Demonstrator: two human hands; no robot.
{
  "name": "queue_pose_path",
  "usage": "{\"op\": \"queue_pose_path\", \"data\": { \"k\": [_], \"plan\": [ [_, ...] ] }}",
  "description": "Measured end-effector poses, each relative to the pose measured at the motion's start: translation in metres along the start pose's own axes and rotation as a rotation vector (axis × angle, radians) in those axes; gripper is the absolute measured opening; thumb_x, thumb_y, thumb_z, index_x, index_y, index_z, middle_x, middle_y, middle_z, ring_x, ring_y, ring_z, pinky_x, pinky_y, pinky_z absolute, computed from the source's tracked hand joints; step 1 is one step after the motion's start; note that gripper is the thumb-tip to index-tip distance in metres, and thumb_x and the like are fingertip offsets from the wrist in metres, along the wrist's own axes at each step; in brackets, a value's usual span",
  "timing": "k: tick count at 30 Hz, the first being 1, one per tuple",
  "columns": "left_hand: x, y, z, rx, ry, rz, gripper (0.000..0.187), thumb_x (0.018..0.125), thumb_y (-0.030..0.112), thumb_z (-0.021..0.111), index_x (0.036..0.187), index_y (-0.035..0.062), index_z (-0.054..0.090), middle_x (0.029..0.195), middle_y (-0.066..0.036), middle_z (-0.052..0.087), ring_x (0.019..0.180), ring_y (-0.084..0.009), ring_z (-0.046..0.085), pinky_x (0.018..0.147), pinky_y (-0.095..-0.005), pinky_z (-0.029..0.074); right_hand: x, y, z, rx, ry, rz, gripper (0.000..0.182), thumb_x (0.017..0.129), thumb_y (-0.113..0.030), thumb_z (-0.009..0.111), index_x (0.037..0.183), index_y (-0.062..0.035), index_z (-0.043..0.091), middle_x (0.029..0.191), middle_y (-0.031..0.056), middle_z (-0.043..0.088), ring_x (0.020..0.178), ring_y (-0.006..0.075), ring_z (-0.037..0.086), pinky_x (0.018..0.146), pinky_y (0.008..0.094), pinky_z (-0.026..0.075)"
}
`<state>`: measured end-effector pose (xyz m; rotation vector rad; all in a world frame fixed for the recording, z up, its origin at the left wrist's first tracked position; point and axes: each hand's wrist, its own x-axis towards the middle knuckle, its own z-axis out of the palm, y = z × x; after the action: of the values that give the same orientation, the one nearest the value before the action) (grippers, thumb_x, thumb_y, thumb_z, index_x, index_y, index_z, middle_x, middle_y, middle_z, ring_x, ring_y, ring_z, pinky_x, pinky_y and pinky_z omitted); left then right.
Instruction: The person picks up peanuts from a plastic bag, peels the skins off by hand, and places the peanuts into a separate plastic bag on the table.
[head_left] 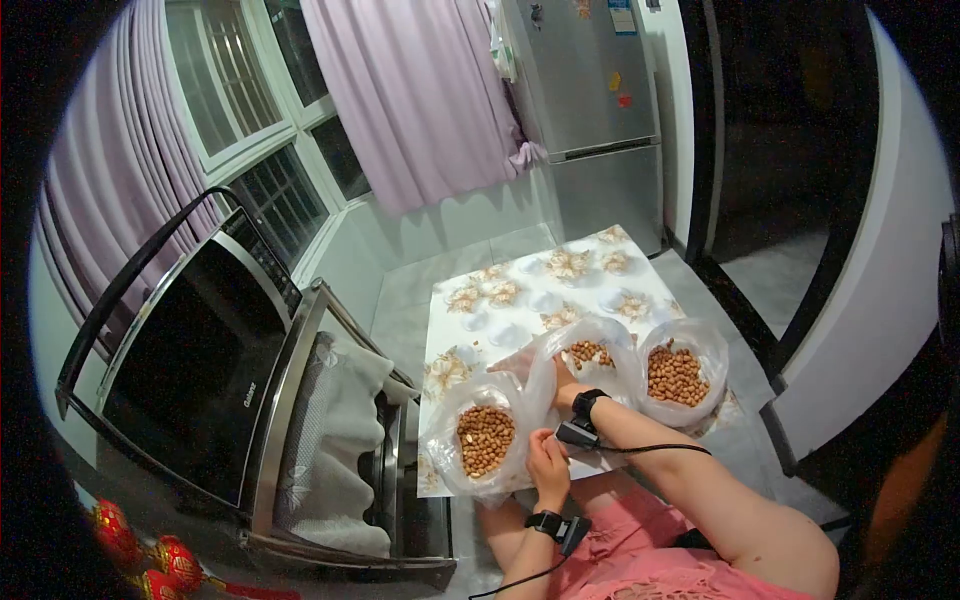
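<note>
Three clear plastic bags with peanuts stand open on the table. The left bag [440,440] holds a broad heap of peanuts [485,441]. In the middle bag [622,350] lie fewer peanuts [590,353], and the right bag [712,345] has another heap [676,376]. My left hand [547,462] is beside the left bag's right edge, its fingers curled together; whatever they hold is too small to make out. Reaching to the near left side of the middle bag, my right hand [566,382] has its fingers largely hidden by plastic and the wrist.
The table [520,275] has a flowered white cover. At the left, a black oven [200,370] sits on a metal-framed stand with a white cloth [335,440]. A grey fridge [590,100] and lilac curtains [410,100] are behind. Cables run from both wrist straps.
</note>
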<state>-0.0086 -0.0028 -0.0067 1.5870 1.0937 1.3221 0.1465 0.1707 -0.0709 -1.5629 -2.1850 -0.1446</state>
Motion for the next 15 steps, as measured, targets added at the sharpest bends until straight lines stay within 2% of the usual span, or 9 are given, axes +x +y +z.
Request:
{"op": "queue_pose_path", "data": {
  "k": [1,2,4,5,9,11,12,14,15],
  "plan": [
    [0.000,-0.003,0.000,-0.046,-0.005,-0.012,0.015,0.105,0.013,0.048,0.107,0.0007,0.055,0.067,-0.005,0.057,0.058,-0.0157,0.056,0.057,-0.0326,0.045,0.002,-0.001,0.004,-0.053,-0.014,0.005,0.041,0.085,-0.036,0.063,0.117,-0.0106,0.071,0.132,0.0132,0.065,0.131,0.0337,0.051,0.119,0.0611,0.013],
    [0.000,-0.007,0.001,-0.045,-0.003,-0.006,0.015,0.105,0.013,0.048,0.107,0.0007,0.055,0.067,-0.005,0.057,0.058,-0.0157,0.056,0.057,-0.0326,0.045,0.003,0.000,0.007,-0.053,-0.008,0.002,0.041,0.085,-0.036,0.063,0.117,-0.0106,0.071,0.132,0.0132,0.065,0.131,0.0337,0.051,0.119,0.0611,0.013],
    [0.000,-0.008,0.002,-0.076,-0.025,-0.020,0.015,0.105,0.013,0.049,0.109,0.0004,0.054,0.066,-0.004,0.057,0.058,-0.0150,0.055,0.056,-0.0312,0.045,-0.001,-0.011,-0.009,0.264,0.009,0.131,0.041,0.087,-0.038,0.060,0.119,-0.0142,0.070,0.132,0.0121,0.065,0.133,0.0325,0.050,0.117,0.0647,0.014],
    [0.000,-0.007,0.002,-0.103,-0.028,-0.038,0.014,0.105,0.013,0.049,0.109,0.0004,0.054,0.067,-0.004,0.056,0.058,-0.0136,0.054,0.056,-0.0305,0.044,0.003,-0.021,-0.034,0.062,-0.186,0.143,0.043,0.086,-0.038,0.061,0.123,-0.0159,0.067,0.130,0.0133,0.065,0.131,0.0325,0.051,0.117,0.0638,0.015],
    [-0.002,-0.001,0.001,-0.044,-0.041,-0.024,0.014,0.105,0.013,0.050,0.109,0.0006,0.055,0.068,-0.005,0.057,0.059,-0.0147,0.056,0.056,-0.0320,0.044,-0.009,-0.019,-0.042,-0.119,-0.106,0.011,0.046,0.087,-0.034,0.061,0.126,-0.0128,0.065,0.127,0.0159,0.065,0.128,0.0332,0.052,0.117,0.0607,0.017],
    [-0.001,-0.005,0.002,-0.008,-0.028,0.037,0.013,0.105,0.012,0.048,0.109,0.0007,0.053,0.064,-0.003,0.053,0.054,-0.0102,0.049,0.052,-0.0274,0.041,-0.010,-0.015,-0.042,0.090,-0.029,0.083,0.040,0.085,-0.026,0.063,0.120,-0.0065,0.067,0.123,0.0194,0.064,0.123,0.0375,0.053,0.114,0.0543,0.029],
    [-0.001,-0.010,0.004,-0.012,-0.031,0.026,0.013,0.105,0.012,0.048,0.109,0.0007,0.053,0.064,-0.003,0.053,0.054,-0.0102,0.049,0.052,-0.0274,0.041,-0.012,-0.020,-0.056,0.089,-0.039,0.088,0.040,0.085,-0.026,0.063,0.120,-0.0065,0.067,0.123,0.0194,0.064,0.123,0.0375,0.053,0.114,0.0543,0.029],
    [-0.001,-0.020,0.006,0.019,-0.002,0.080,0.014,0.105,0.013,0.047,0.108,0.0002,0.053,0.061,-0.002,0.052,0.052,-0.0109,0.049,0.051,-0.0280,0.040,-0.021,-0.040,-0.100,0.305,-0.047,0.217,0.031,0.083,-0.016,0.064,0.110,-0.0008,0.067,0.120,0.0224,0.062,0.118,0.0421,0.053,0.105,0.0491,0.040],
    [-0.001,-0.016,0.004,0.029,-0.009,0.080,0.015,0.105,0.014,0.047,0.108,0.0004,0.053,0.061,-0.002,0.052,0.052,-0.0107,0.049,0.051,-0.0280,0.040,-0.025,-0.034,-0.084,0.326,-0.011,0.226,0.024,0.081,-0.011,0.065,0.101,0.0012,0.067,0.117,0.0227,0.060,0.113,0.0446,0.053,0.097,0.0500,0.045]
  ]
}}
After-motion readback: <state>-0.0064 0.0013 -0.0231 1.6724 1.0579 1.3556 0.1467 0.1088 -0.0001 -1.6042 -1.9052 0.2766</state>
